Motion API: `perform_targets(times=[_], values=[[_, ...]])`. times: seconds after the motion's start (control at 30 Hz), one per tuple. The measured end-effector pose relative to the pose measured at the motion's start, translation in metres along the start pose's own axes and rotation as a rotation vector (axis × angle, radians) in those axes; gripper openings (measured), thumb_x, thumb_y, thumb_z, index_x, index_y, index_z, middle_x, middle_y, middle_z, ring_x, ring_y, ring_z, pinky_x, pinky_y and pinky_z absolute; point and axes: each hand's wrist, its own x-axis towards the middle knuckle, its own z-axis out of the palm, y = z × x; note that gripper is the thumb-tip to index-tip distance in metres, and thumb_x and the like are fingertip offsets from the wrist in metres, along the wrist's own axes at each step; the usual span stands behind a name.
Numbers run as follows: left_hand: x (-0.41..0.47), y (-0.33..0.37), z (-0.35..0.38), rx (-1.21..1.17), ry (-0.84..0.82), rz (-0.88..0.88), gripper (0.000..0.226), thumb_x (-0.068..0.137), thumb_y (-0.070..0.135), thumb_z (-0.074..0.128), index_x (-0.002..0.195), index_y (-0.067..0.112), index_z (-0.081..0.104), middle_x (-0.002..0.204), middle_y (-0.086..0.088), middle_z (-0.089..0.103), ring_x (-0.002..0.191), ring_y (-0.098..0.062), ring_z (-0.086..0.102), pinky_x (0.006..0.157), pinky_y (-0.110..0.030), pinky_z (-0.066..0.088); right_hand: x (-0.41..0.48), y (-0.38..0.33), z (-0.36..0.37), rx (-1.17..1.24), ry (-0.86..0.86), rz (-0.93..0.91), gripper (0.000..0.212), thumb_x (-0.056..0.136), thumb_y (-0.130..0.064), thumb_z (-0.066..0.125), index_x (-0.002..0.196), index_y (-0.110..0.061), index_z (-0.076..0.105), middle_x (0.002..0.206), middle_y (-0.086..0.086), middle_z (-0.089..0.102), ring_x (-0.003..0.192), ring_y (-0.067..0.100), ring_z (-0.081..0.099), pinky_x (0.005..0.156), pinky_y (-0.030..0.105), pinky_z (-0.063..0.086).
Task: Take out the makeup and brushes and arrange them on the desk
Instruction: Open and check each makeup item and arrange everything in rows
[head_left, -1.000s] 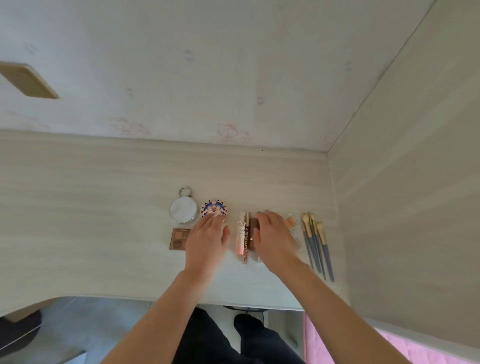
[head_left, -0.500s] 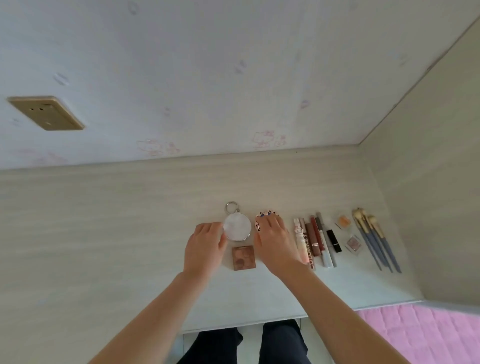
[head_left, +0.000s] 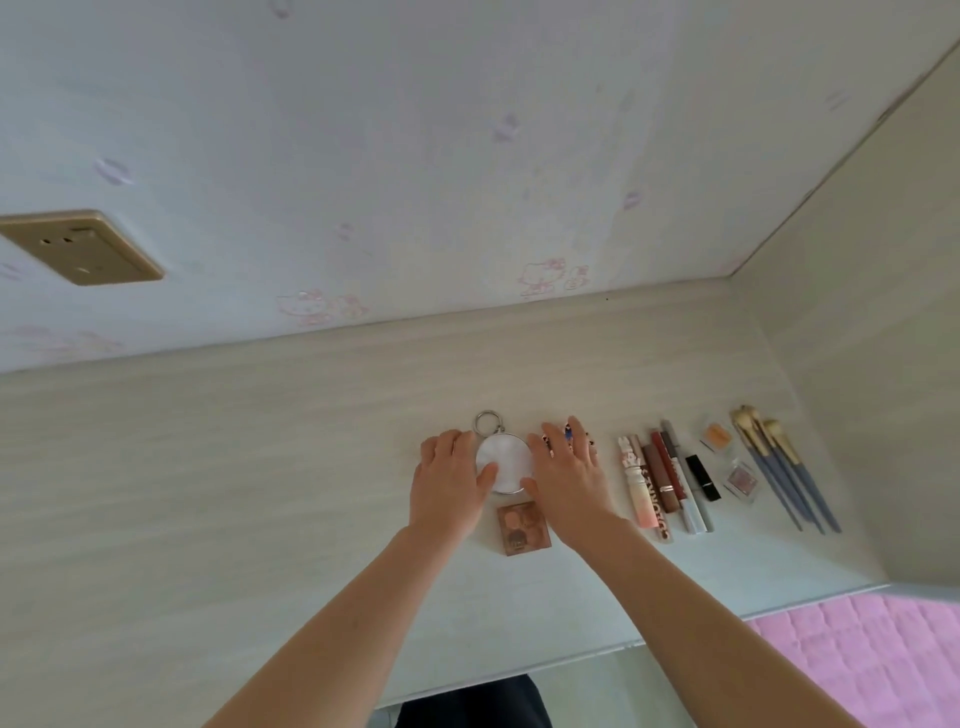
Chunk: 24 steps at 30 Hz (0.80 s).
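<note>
A round silver-white compact (head_left: 506, 462) with a metal ring (head_left: 487, 422) at its far edge lies flat on the pale wood desk (head_left: 260, 467), just right of the frame's centre. It looks light, rigid and smooth-faced — likely slippery on top and possibly breakable if it holds glass, so the rim or the ring seems the safest place to take it. The left hand (head_left: 447, 483) cups its left rim, fingers curled beside it and thumb resting on the face. The right hand (head_left: 569, 478) lies flat and spread on the other side, thumb touching the lower right rim, fingers covering a small patterned piece (head_left: 568, 431). The compact sits between the two hands. Just below it is a square brown palette (head_left: 522, 527). To the right lie a row of tubes and sticks (head_left: 660, 483), two small pans (head_left: 718, 435), then blue-handled brushes (head_left: 784, 467) — all neatly lined up.
</note>
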Motion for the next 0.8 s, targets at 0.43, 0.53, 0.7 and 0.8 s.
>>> perform_targets(times=[0.43,0.53,0.7,0.8], values=[[-0.003,0.000,0.020,-0.184,0.096,-0.063,0.031,0.091,0.024,0.056,0.119,0.011,0.059,0.127,-0.001,0.051,0.126,-0.025,0.032,0.100,-0.024,0.028,0.004,0.000,-0.001,0.092,-0.071,-0.083,0.054,0.094,-0.027,0.054,0.139,-0.009,0.032,0.152,0.004,0.024,0.144,0.033,0.001,0.116,0.042,0.011],[-0.010,0.003,0.020,-0.355,0.131,-0.104,0.023,0.090,0.018,0.057,0.112,0.013,0.059,0.113,0.003,0.058,0.118,-0.020,0.038,0.088,-0.018,0.029,0.001,0.001,0.000,0.175,-0.031,-0.096,0.048,0.094,-0.022,0.053,0.136,-0.008,0.034,0.142,0.006,0.039,0.144,0.029,0.006,0.116,0.039,0.016],[-0.025,0.001,0.018,-0.638,0.122,-0.179,0.016,0.087,0.020,0.062,0.099,0.020,0.052,0.095,0.009,0.063,0.097,-0.013,0.057,0.078,-0.026,0.046,-0.004,-0.001,0.000,0.431,0.059,-0.116,0.029,0.093,-0.012,0.055,0.120,-0.006,0.048,0.124,0.009,0.053,0.128,0.024,0.037,0.100,0.031,0.037],[-0.033,0.001,0.015,-0.710,0.127,-0.203,0.019,0.086,0.017,0.063,0.101,0.018,0.051,0.095,0.008,0.064,0.093,-0.010,0.062,0.081,-0.028,0.051,-0.007,-0.005,-0.002,0.485,0.106,-0.128,0.019,0.092,-0.010,0.055,0.110,-0.004,0.052,0.111,0.010,0.059,0.114,0.026,0.046,0.088,0.032,0.043]])
